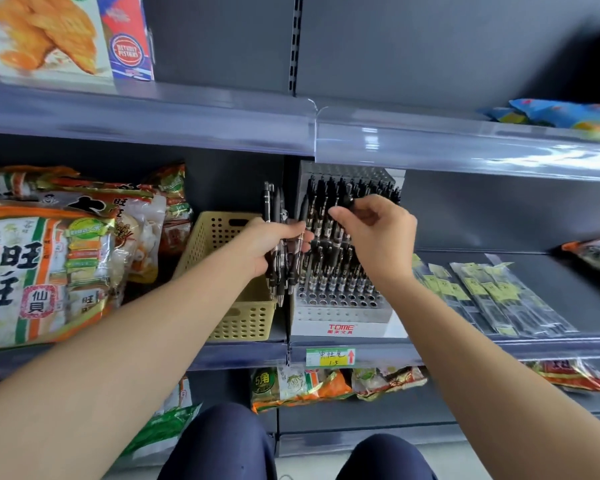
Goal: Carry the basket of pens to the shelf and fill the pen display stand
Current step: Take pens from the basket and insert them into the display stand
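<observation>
A white pen display stand sits on the middle shelf, with black pens standing in most of its holes and the front rows bare. A yellow perforated basket stands just left of it on the same shelf. My left hand grips a bundle of black pens upright between basket and stand. My right hand is raised in front of the stand, its fingertips pinching the top of one black pen among the standing ones.
Large snack bags fill the shelf left of the basket. Flat packets of refills lie to the right of the stand. The upper shelf edge overhangs close above the pens. A price label sits under the stand. My knees show below.
</observation>
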The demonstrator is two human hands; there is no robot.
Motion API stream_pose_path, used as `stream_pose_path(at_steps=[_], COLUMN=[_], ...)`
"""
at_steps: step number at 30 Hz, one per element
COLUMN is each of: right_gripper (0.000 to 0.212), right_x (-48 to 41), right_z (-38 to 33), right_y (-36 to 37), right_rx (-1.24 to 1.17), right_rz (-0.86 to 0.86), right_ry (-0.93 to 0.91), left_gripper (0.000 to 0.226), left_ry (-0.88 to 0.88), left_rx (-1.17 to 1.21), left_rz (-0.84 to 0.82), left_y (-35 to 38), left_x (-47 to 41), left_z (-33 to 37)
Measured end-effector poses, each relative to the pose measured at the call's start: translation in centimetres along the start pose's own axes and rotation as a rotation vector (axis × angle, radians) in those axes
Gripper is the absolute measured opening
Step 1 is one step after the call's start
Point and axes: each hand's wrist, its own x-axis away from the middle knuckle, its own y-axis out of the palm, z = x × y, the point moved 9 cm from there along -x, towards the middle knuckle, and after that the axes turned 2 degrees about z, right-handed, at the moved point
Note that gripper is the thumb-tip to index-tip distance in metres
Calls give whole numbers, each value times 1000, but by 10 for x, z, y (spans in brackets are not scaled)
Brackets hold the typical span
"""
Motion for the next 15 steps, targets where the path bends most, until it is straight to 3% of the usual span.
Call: stream_pose_path(at_steps=[3, 5, 6, 15], right_gripper=[20, 18, 18, 24], right_x=[4, 7, 9, 18], right_z=[21, 28, 30, 41], right_y=[-15, -18, -18, 28], right_rx=[30, 40, 49, 5], right_rz=[16, 7, -6, -135], right_ry=[73, 94, 99, 174], left_gripper=[38, 83, 95, 79], left_ry=[16, 9, 3, 25], left_rx=[-19, -2, 5, 42], left_rz=[-13, 8, 18, 196], left_y=[14, 19, 21, -6], left_x=[4, 4, 4, -7], left_z=[-7, -11, -13, -12])
